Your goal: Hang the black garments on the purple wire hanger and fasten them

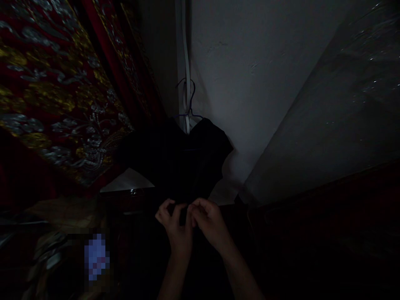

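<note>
A: Where do we locate the garment [187,158]?

B: It hangs in the corner, against the wall [250,62]. It sits on a hanger [189,100], and the hanger hook is caught at a white strip [186,58] that runs down the corner.

A: Which way does it point?

B: We read its long axis as vertical. The neck is up at the hanger. The hem is down, at our hands. The shoulders spread to left and right, and a short sleeve juts out on the right.

A: How does it look?

B: Black or very dark and plain. The light is low, so we cannot tell weave, seams or fastenings. The cloth hangs slack and widest at shoulder level.

A: State of the hands?

B: The left hand [176,231] and the right hand [211,225] meet at the hem, touching each other. Both have the fingers curled in, and the fingertips pinch the lower edge of the garment. The palms face away from us and the forearms rise from below.

A: What surrounds it?

B: To the left hangs a red cloth [53,96] with gold and silver embroidery, just beside the garment. To the right leans a grey sheet [337,125] with glints on its surface.
</note>
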Available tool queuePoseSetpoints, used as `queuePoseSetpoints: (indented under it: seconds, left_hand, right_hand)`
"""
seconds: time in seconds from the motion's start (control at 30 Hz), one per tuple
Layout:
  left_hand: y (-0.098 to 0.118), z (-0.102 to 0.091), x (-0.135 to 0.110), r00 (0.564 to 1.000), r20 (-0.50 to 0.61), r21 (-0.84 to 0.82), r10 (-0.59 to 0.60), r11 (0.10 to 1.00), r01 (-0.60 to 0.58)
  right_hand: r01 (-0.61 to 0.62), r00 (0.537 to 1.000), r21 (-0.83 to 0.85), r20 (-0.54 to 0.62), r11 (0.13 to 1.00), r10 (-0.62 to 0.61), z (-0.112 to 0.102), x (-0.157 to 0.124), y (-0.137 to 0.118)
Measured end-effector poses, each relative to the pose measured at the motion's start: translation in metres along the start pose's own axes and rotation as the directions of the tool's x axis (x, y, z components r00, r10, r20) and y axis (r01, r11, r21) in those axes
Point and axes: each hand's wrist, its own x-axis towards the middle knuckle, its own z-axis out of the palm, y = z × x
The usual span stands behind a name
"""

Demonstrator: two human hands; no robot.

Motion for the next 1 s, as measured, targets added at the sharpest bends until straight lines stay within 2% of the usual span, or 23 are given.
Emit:
queuePoseSetpoints:
  seconds: [0.07,0.13,0.23,0.3,0.37,0.43,0.5,0.53,0.6,0.63,0.7,0.77,0.83,0.93,1.0]
  left_hand:
    - [-0.003,0.001,0.004,1.0,0.022,-0.006,0.02,1.0,-0.019]
    - [-0.009,0.003,0.007,0.997,0.072,-0.015,0.016,1.0,-0.015]
    - [-0.019,0.007,0.013,0.979,0.204,-0.048,-0.011,0.999,0.021]
    - [-0.024,0.009,0.017,0.956,0.287,-0.078,-0.056,0.994,0.082]
    - [-0.026,0.009,0.025,0.927,0.363,-0.089,-0.09,0.987,0.131]
    - [-0.022,0.006,0.039,0.899,0.429,-0.085,-0.091,0.986,0.141]
    - [-0.01,-0.001,0.058,0.892,0.449,-0.122,-0.056,0.985,0.123]
    - [-0.002,-0.006,0.071,0.904,0.427,-0.167,-0.027,0.98,0.108]
    - [0.017,-0.016,0.101,0.95,0.307,-0.286,0.059,0.958,0.033]
    - [0.027,-0.021,0.118,0.972,0.202,-0.333,0.117,0.942,-0.044]
    - [0.045,-0.028,0.154,0.962,0.023,-0.351,0.27,0.904,-0.246]
    - [0.057,-0.03,0.186,0.922,0.006,-0.324,0.387,0.873,-0.365]
    - [0.063,-0.029,0.208,0.879,0.05,-0.289,0.474,0.849,-0.442]
    - [0.066,-0.024,0.218,0.838,0.071,-0.235,0.541,0.826,-0.513]
    - [0.068,-0.024,0.216,0.84,0.041,-0.205,0.542,0.827,-0.523]
  right_hand:
    - [-0.027,0.999,0.061,-0.028,0.998,0.028,0.0,0.014,-0.009]
    - [0.005,0.996,0.135,-0.085,0.991,0.006,-0.003,0.036,-0.029]
    - [0.182,0.97,0.23,-0.199,0.956,-0.137,-0.009,0.077,-0.08]
    - [0.255,0.958,0.273,-0.204,0.928,-0.203,-0.011,0.098,-0.114]
    - [0.316,0.944,0.279,-0.188,0.907,-0.271,-0.009,0.107,-0.137]
    - [0.365,0.928,0.247,-0.18,0.898,-0.327,-0.005,0.107,-0.144]
    - [0.39,0.916,0.191,-0.179,0.901,-0.359,-0.001,0.102,-0.139]
    - [0.392,0.914,0.158,-0.174,0.906,-0.365,0.0,0.099,-0.135]
    - [0.392,0.913,0.091,-0.158,0.916,-0.375,0.0,0.095,-0.127]
    - [0.4,0.909,0.057,-0.151,0.915,-0.388,-0.002,0.094,-0.125]
    - [0.441,0.889,-0.009,-0.136,0.897,-0.438,-0.005,0.093,-0.123]
    - [0.497,0.857,-0.065,-0.122,0.866,-0.501,-0.008,0.093,-0.124]
    - [0.537,0.827,-0.118,-0.121,0.836,-0.549,-0.01,0.096,-0.125]
    - [0.559,0.797,-0.202,-0.134,0.804,-0.588,-0.009,0.104,-0.119]
    - [0.554,0.786,-0.251,-0.157,0.794,-0.598,-0.006,0.112,-0.108]
